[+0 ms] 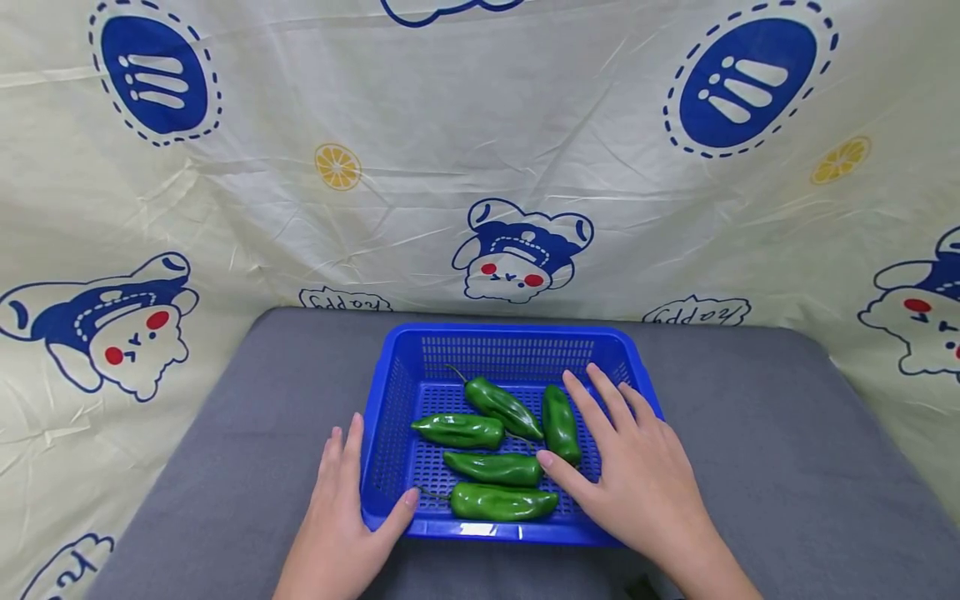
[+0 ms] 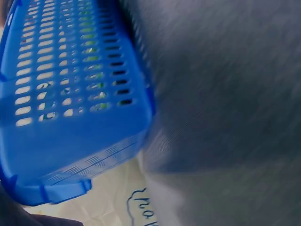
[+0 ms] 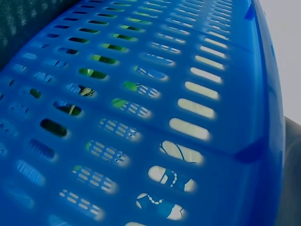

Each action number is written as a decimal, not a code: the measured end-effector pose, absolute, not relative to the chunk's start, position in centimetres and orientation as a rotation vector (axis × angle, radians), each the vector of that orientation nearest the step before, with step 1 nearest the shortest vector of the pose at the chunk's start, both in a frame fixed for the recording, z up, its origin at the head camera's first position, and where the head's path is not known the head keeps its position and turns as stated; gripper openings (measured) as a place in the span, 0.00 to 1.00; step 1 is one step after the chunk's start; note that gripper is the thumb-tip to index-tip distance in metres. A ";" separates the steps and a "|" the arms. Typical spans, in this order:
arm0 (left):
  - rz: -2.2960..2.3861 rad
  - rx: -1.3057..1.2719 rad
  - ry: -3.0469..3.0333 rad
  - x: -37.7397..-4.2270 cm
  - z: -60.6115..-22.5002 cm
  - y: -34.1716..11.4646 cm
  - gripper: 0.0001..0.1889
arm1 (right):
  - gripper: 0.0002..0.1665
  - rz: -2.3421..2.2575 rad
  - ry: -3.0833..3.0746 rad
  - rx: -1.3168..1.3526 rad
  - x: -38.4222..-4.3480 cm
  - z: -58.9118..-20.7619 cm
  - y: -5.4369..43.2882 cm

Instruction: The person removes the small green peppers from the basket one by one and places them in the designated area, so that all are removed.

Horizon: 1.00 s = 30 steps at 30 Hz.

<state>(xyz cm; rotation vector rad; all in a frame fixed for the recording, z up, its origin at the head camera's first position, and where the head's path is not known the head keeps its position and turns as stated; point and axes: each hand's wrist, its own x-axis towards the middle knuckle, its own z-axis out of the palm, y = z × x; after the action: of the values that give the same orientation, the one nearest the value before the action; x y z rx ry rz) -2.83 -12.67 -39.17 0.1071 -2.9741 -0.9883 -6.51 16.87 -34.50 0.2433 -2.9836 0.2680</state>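
Note:
A blue plastic basket (image 1: 517, 531) with slotted walls holds several green peppers. One long pepper (image 1: 504, 502) lies along the front, and another pepper (image 1: 560, 423) lies lengthwise near the right wall. My left hand (image 1: 341, 508) is at the basket's front left corner, fingers extended along the outer left side and thumb over the front rim. With fingers spread, my right hand (image 1: 633, 467) reaches over the right rim; its thumb overlaps the end of a middle pepper (image 1: 487, 468). Both wrist views show the basket's slotted side (image 2: 70, 117) close up, with bits of green through the holes.
The basket stands on a grey cloth-covered surface (image 1: 757, 433). Behind it and at both sides hangs a cream sheet (image 1: 420, 108) printed with cartoon figures. A small dark object (image 1: 642, 587) shows at the bottom edge, beside the right forearm.

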 end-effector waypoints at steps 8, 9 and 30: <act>-1.072 0.090 -2.831 -2.7 -40.6 -12.3 0.54 | 0.52 0.279 -2.970 0.268 -6.6 -34.6 17.1; -1.076 0.096 -2.816 -2.7 -40.7 -12.3 0.55 | 0.52 0.280 -2.969 0.269 -6.6 -34.6 17.1; -1.274 0.039 -2.898 -3.1 -40.9 -13.4 0.72 | 0.54 0.269 -2.980 0.328 -7.6 -34.1 19.0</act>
<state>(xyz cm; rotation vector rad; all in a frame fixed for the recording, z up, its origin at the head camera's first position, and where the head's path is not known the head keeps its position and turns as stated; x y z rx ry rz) -3.11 -13.43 -40.86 0.0385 -2.8980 -1.2740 -7.62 18.96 -34.07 0.3283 -2.9804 0.2693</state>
